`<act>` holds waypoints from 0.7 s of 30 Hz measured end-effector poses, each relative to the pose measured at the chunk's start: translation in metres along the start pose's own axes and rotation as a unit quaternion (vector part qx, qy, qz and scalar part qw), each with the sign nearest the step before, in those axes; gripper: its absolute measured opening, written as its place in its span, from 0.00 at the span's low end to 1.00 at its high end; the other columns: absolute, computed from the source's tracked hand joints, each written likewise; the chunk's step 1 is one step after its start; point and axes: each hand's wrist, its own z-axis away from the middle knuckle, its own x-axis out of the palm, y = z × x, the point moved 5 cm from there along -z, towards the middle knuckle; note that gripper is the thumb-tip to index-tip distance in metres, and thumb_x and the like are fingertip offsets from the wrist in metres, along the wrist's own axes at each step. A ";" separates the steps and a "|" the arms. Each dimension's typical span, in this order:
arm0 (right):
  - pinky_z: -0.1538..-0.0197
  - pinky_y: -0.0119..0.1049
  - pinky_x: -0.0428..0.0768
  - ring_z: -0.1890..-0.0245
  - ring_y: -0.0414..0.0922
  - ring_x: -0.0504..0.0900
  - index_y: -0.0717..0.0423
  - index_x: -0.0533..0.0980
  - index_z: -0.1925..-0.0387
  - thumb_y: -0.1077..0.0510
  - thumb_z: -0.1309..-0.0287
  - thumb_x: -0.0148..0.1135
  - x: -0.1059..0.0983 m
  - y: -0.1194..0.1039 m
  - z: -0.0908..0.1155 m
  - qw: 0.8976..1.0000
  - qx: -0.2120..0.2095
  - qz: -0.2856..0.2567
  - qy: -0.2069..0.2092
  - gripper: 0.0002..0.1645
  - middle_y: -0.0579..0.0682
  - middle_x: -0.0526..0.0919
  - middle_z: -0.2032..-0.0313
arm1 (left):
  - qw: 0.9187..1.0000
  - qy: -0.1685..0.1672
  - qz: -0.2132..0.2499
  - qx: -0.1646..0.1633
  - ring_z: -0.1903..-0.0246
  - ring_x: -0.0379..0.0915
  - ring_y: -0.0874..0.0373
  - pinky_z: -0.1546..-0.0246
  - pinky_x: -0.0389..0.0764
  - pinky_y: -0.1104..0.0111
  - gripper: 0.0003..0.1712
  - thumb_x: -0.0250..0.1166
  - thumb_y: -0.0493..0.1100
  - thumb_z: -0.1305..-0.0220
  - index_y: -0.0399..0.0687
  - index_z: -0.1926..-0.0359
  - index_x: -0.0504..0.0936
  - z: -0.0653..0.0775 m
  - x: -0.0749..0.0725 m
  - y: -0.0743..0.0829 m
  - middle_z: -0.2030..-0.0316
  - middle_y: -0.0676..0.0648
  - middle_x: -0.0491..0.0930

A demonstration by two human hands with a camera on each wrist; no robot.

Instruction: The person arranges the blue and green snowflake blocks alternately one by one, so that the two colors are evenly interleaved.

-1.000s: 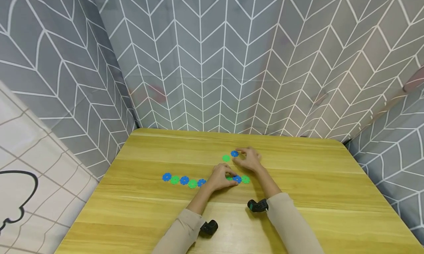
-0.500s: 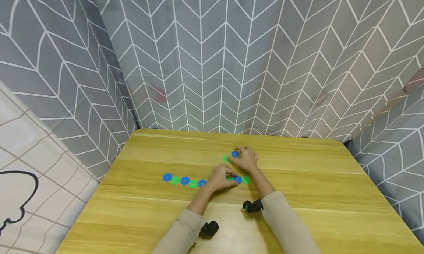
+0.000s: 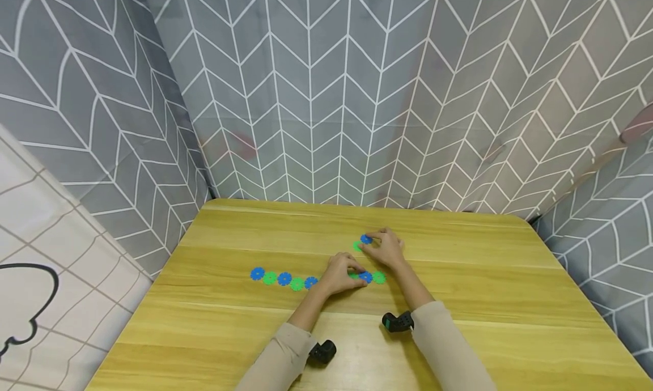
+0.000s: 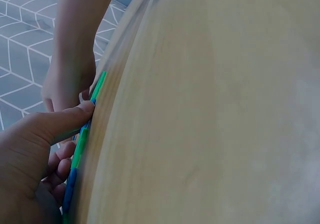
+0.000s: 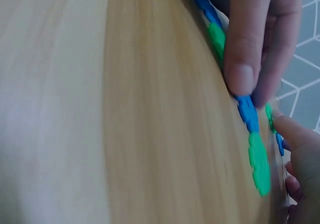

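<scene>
A chain of blue and green notched plastic discs [image 3: 284, 279] lies across the wooden table, its middle hidden behind my left hand [image 3: 338, 273]. That hand pinches the chain at a blue disc [image 5: 247, 110], with the thumb on its near side. The end green disc [image 3: 379, 277] sticks out to the right. Farther back, a separate green disc [image 3: 356, 246] and blue disc [image 3: 366, 239] lie side by side. My right hand [image 3: 386, 249] holds this pair, thumb at the green one and a finger at the blue one.
The wooden table [image 3: 204, 334] reaches back to a grey patterned curtain [image 3: 326, 96]. Black wrist cameras [image 3: 322, 352] hang beneath both sleeves. A white tiled surface [image 3: 46, 238] borders the table's left.
My right hand shifted left to the green disc, then back right, and the separate pair slid slightly right and nearer. My left hand and the chain stayed in place.
</scene>
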 end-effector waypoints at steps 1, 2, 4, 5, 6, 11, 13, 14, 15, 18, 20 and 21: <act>0.51 0.54 0.58 0.48 0.57 0.71 0.55 0.80 0.50 0.45 0.48 0.67 -0.001 0.002 0.001 1.000 0.002 0.002 0.002 0.27 0.61 0.74 0.48 | 1.000 0.000 0.000 0.001 0.60 0.69 0.58 0.54 0.64 0.63 0.14 0.74 0.49 0.52 0.48 0.64 0.88 0.000 0.000 0.000 0.65 0.51 0.80; 0.51 0.54 0.58 0.48 0.57 0.71 0.56 0.80 0.50 0.45 0.48 0.67 -0.003 0.004 0.002 1.000 0.003 0.003 0.004 0.27 0.61 0.74 0.49 | 1.000 0.000 -0.001 0.002 0.60 0.69 0.58 0.55 0.64 0.63 0.14 0.74 0.49 0.52 0.48 0.65 0.88 0.000 0.000 0.000 0.64 0.51 0.80; 0.52 0.54 0.58 0.50 0.57 0.72 0.57 0.80 0.51 0.45 0.48 0.67 -0.006 0.008 0.003 1.000 0.004 0.004 0.006 0.27 0.61 0.74 0.49 | 1.000 0.000 -0.001 0.001 0.60 0.69 0.58 0.55 0.64 0.63 0.14 0.74 0.49 0.52 0.48 0.65 0.88 -0.001 0.001 -0.001 0.64 0.52 0.80; 0.52 0.55 0.58 0.50 0.57 0.72 0.58 0.80 0.51 0.45 0.49 0.67 -0.007 0.010 0.004 1.000 0.004 0.002 0.008 0.27 0.61 0.75 0.49 | 1.000 -0.001 -0.001 -0.001 0.60 0.69 0.58 0.55 0.63 0.63 0.14 0.74 0.49 0.52 0.49 0.64 0.88 -0.001 0.001 -0.001 0.64 0.52 0.80; 0.52 0.55 0.58 0.51 0.57 0.73 0.58 0.80 0.52 0.46 0.49 0.68 -0.009 0.012 0.004 1.000 0.005 -0.005 0.010 0.26 0.61 0.75 0.49 | 1.000 -0.001 0.002 -0.001 0.60 0.69 0.58 0.55 0.63 0.63 0.14 0.74 0.49 0.52 0.48 0.64 0.88 -0.001 0.001 -0.001 0.64 0.51 0.79; 0.52 0.56 0.58 0.52 0.60 0.74 0.61 0.79 0.51 0.49 0.45 0.65 -0.015 0.016 0.006 1.000 0.006 -0.030 0.007 0.25 0.65 0.74 0.50 | 1.000 0.001 0.006 -0.006 0.59 0.68 0.57 0.54 0.63 0.63 0.13 0.74 0.48 0.52 0.48 0.64 0.88 0.000 0.000 -0.001 0.63 0.51 0.79; 0.51 0.57 0.58 0.50 0.62 0.73 0.61 0.77 0.48 0.50 0.44 0.62 -0.017 0.017 0.006 1.000 0.004 -0.027 -0.003 0.25 0.67 0.72 0.48 | 1.000 0.001 0.006 -0.006 0.59 0.68 0.57 0.54 0.63 0.63 0.14 0.74 0.48 0.51 0.48 0.64 0.88 0.001 0.000 0.000 0.63 0.51 0.79; 0.51 0.58 0.59 0.49 0.63 0.72 0.60 0.77 0.47 0.51 0.43 0.61 -0.018 0.017 0.006 1.000 0.004 -0.022 -0.008 0.25 0.68 0.72 0.47 | 1.000 0.000 0.006 -0.005 0.59 0.68 0.57 0.54 0.63 0.63 0.14 0.74 0.48 0.51 0.48 0.64 0.88 0.001 0.000 0.000 0.63 0.51 0.79; 0.50 0.59 0.59 0.48 0.64 0.71 0.59 0.76 0.47 0.52 0.44 0.61 -0.019 0.018 0.006 1.000 0.003 -0.017 -0.013 0.25 0.69 0.71 0.46 | 1.000 0.000 0.007 -0.004 0.59 0.68 0.57 0.54 0.64 0.62 0.14 0.74 0.48 0.52 0.48 0.64 0.88 0.001 0.000 0.000 0.63 0.51 0.79; 0.49 0.62 0.59 0.46 0.65 0.69 0.60 0.76 0.47 0.54 0.45 0.60 -0.021 0.020 0.007 1.000 -0.002 -0.012 -0.027 0.25 0.69 0.70 0.45 | 1.000 -0.001 0.007 -0.001 0.59 0.69 0.57 0.53 0.63 0.62 0.14 0.75 0.48 0.52 0.48 0.64 0.88 0.001 0.001 0.000 0.63 0.51 0.79; 0.49 0.62 0.60 0.47 0.64 0.69 0.60 0.77 0.49 0.55 0.47 0.61 -0.021 0.021 0.007 0.999 -0.003 -0.019 -0.031 0.23 0.68 0.70 0.45 | 1.000 0.001 0.011 -0.002 0.59 0.69 0.57 0.53 0.63 0.62 0.14 0.75 0.48 0.52 0.47 0.64 0.88 0.001 0.001 0.001 0.63 0.50 0.79; 0.49 0.61 0.60 0.48 0.64 0.70 0.61 0.78 0.50 0.56 0.47 0.61 -0.022 0.022 0.007 0.999 -0.003 -0.023 -0.031 0.22 0.68 0.71 0.45 | 1.000 0.002 0.012 -0.003 0.59 0.69 0.57 0.53 0.63 0.62 0.14 0.75 0.47 0.52 0.47 0.64 0.88 0.001 0.001 0.001 0.64 0.50 0.79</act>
